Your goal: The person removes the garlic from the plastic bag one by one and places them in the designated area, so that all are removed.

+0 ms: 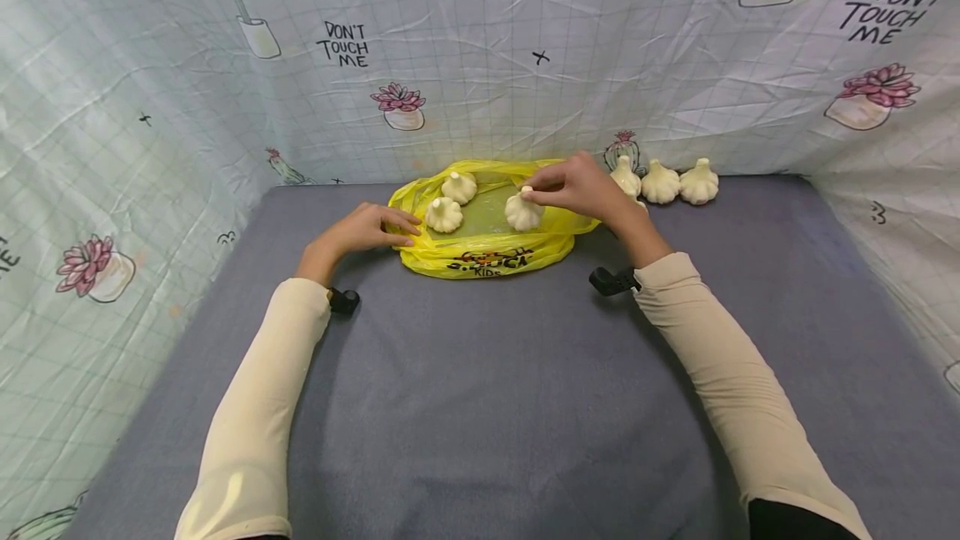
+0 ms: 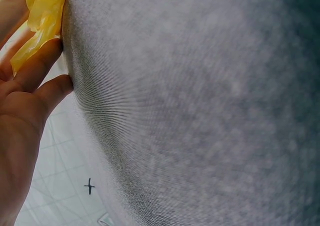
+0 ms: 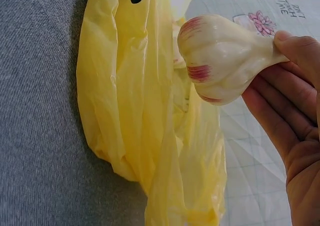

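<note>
Over the yellow bag [image 1: 480, 244], the right hand [image 1: 588, 188] pinches one garlic bulb [image 1: 523, 213] by its narrow neck, probably the surest hold, since the glossy body looks light and firm but likely slippery. At the bag's left edge, the left hand [image 1: 366, 227] keeps no tight grip, its fingers extended against thin plastic that should crumple easily.

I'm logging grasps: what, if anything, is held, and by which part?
The right hand pinches a garlic bulb by its stem. The left hand touches the edge of the yellow bag, no grip visible.
</note>
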Action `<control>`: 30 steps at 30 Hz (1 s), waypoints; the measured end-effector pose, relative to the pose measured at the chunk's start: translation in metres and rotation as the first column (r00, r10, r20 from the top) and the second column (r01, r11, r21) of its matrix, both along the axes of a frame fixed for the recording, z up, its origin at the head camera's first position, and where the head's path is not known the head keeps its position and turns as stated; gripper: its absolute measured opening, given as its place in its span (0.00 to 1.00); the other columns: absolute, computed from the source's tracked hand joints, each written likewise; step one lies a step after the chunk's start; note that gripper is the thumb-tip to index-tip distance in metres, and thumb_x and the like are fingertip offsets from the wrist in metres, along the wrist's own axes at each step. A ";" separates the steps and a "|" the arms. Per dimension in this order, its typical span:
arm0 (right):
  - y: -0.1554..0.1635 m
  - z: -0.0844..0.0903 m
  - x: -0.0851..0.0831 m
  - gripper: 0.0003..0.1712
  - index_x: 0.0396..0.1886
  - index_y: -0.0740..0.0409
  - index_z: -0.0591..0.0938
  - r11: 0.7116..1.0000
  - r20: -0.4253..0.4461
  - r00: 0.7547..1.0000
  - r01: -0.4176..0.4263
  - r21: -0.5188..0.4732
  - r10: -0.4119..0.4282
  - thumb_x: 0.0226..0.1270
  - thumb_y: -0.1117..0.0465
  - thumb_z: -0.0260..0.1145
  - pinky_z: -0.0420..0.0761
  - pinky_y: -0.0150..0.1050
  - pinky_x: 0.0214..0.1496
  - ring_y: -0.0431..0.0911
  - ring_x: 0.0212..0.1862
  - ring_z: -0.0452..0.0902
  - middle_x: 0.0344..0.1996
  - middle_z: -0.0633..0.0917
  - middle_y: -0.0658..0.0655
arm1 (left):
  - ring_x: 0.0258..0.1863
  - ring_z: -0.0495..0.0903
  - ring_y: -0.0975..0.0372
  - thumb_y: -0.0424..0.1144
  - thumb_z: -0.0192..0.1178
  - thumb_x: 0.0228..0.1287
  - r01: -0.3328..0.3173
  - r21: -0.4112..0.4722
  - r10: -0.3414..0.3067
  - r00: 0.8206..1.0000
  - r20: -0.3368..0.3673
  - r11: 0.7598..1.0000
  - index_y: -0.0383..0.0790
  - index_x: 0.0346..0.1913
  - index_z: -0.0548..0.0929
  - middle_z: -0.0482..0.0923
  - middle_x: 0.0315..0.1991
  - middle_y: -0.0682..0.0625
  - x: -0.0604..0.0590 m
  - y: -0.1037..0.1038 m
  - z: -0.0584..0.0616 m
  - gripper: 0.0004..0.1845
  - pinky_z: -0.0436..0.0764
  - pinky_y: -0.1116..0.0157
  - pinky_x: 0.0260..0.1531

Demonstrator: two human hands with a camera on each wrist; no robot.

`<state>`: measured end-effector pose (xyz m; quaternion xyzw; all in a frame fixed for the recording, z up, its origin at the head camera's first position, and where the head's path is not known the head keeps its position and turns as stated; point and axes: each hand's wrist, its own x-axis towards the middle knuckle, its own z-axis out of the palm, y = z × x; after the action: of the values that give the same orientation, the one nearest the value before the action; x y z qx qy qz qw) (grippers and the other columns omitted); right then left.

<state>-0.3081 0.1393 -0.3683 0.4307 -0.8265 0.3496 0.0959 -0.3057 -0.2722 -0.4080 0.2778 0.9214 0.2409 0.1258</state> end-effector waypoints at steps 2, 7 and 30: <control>0.003 -0.001 0.001 0.08 0.42 0.55 0.93 1.000 -0.019 1.000 -0.007 0.000 0.007 0.67 0.59 0.73 0.79 0.35 0.33 0.41 0.28 0.85 0.32 0.92 0.52 | 0.68 0.74 0.53 0.45 0.69 0.68 0.002 -0.001 -0.002 1.000 -0.001 1.000 0.48 0.55 0.90 0.80 0.65 0.51 0.000 0.001 0.001 0.15 0.73 0.51 0.59; 0.010 -0.005 0.003 0.08 0.42 0.56 0.93 1.000 -0.036 0.999 -0.005 0.001 0.005 0.69 0.60 0.72 0.75 0.34 0.30 0.39 0.24 0.81 0.32 0.92 0.52 | 0.68 0.74 0.53 0.45 0.68 0.68 -0.001 -0.002 0.001 1.000 0.004 1.000 0.48 0.55 0.90 0.80 0.64 0.50 0.001 0.001 0.001 0.15 0.73 0.51 0.58; 0.032 -0.003 0.013 0.07 0.40 0.60 0.93 0.997 -0.135 0.990 0.020 -0.069 -0.029 0.63 0.66 0.74 0.71 0.31 0.28 0.43 0.23 0.82 0.33 0.92 0.57 | 0.70 0.72 0.52 0.45 0.68 0.69 -0.001 -0.014 0.001 1.000 -0.022 1.000 0.49 0.54 0.90 0.80 0.64 0.51 0.000 -0.001 -0.002 0.14 0.67 0.47 0.68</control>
<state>-0.2956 0.1713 -0.3714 0.4398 -0.8110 0.3459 0.1708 -0.3053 -0.2732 -0.4104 0.2790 0.9246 0.2313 0.1174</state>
